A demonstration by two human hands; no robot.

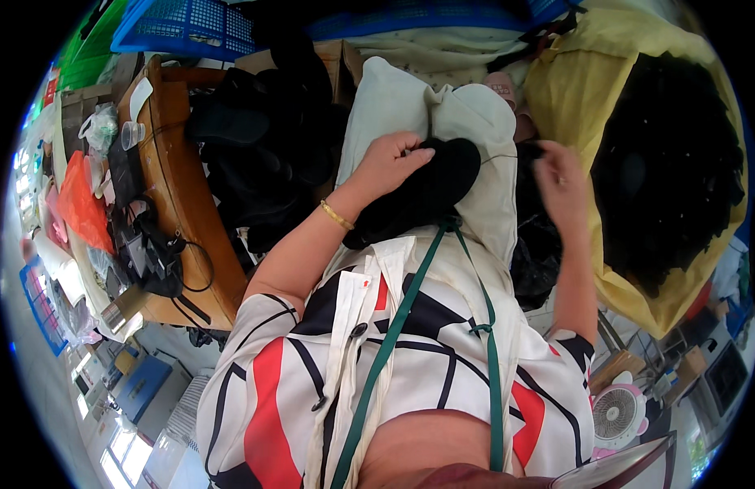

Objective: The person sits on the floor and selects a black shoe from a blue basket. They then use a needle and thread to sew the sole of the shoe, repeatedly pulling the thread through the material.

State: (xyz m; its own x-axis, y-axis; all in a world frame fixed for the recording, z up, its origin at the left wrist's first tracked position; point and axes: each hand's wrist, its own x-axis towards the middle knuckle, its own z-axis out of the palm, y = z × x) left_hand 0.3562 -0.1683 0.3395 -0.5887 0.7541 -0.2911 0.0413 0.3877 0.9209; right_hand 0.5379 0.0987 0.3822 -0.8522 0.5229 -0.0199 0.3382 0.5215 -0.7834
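Observation:
A black cloth shoe (452, 175) with a rounded end lies across my lap, over my pale apron-covered knees. My left hand (391, 165) is closed on its upper edge, thumb on top and fingers curled. From the shoe a thin dark thread (498, 156) runs out to the right. At its far end is my right hand (562, 181), raised and smeared by motion, with its fingers drawn together near the thread. Whether it also holds a needle cannot be made out.
On the left, black shoes (228, 114) are heaped beside a wooden table (178, 204) carrying cords and plastic bags. A yellow sack (573, 73) full of black pieces stands close on the right. Blue baskets (186, 28) are at the back, a pink fan (618, 416) lower right.

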